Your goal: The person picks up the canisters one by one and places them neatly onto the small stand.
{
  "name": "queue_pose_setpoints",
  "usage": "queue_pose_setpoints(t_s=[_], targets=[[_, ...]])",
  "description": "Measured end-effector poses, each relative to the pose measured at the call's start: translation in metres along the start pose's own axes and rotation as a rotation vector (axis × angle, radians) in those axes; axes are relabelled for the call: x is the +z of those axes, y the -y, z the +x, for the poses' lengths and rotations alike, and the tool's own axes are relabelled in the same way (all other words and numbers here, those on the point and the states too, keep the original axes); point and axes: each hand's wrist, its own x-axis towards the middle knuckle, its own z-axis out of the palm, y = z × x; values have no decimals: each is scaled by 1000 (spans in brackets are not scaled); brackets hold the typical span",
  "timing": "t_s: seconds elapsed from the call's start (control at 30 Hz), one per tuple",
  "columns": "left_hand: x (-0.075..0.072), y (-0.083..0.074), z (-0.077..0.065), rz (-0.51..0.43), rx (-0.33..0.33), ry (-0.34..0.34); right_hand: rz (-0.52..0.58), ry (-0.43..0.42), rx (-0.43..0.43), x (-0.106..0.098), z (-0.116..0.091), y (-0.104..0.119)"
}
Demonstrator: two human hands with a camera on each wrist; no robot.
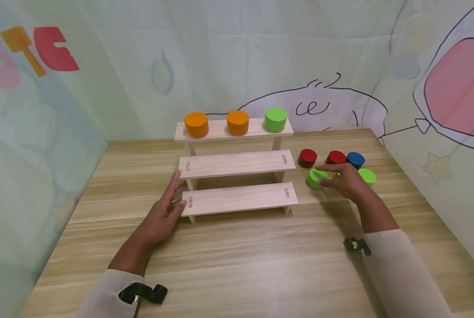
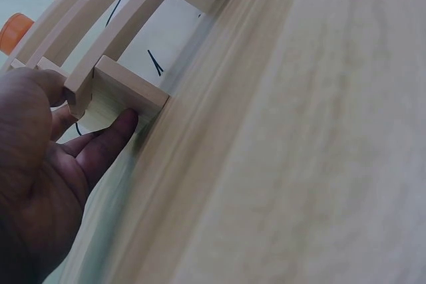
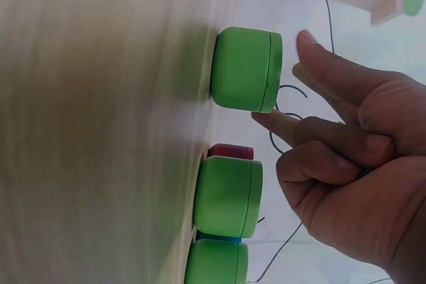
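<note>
A three-tier wooden stand point(image 1: 237, 164) stands on the table. My left hand point(image 1: 163, 218) holds its left end. In the left wrist view, the thumb lies over the end of the lowest shelf point(image 2: 126, 21), with a fingertip against the support leg point(image 2: 130, 88) beneath. On the right, my right hand point(image 1: 344, 181) reaches over a green round block point(image 1: 315, 180), thumb and index finger parted about it. The right wrist view shows a gap between the upper digits and that green block point(image 3: 243, 69); a lower fingertip is right at its edge. The other fingers are curled in.
Two orange blocks point(image 1: 196, 125) and a green one point(image 1: 276, 120) sit on the top shelf. Beyond the right hand are two red blocks point(image 1: 307, 158) and a blue block point(image 1: 355, 159). Another green block point(image 1: 368, 177) lies beside the hand. A printed cloth point(image 1: 221, 57) hangs behind.
</note>
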Motion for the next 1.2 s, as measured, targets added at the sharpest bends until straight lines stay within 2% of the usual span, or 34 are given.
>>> queue_pose_setpoints(t_s=[0.33, 0.8, 0.93, 1.2], targets=[[-1, 3, 2, 13, 0, 5, 17, 25, -8, 1, 2, -5], [-1, 1, 2, 15, -4, -1, -78, 23, 1, 4, 4, -7], [-1, 2, 2, 13, -4, 2, -93, 4, -21, 6, 3, -7], [0, 3, 2, -6, -6, 4, -79, -73, -126, 8, 0, -8]])
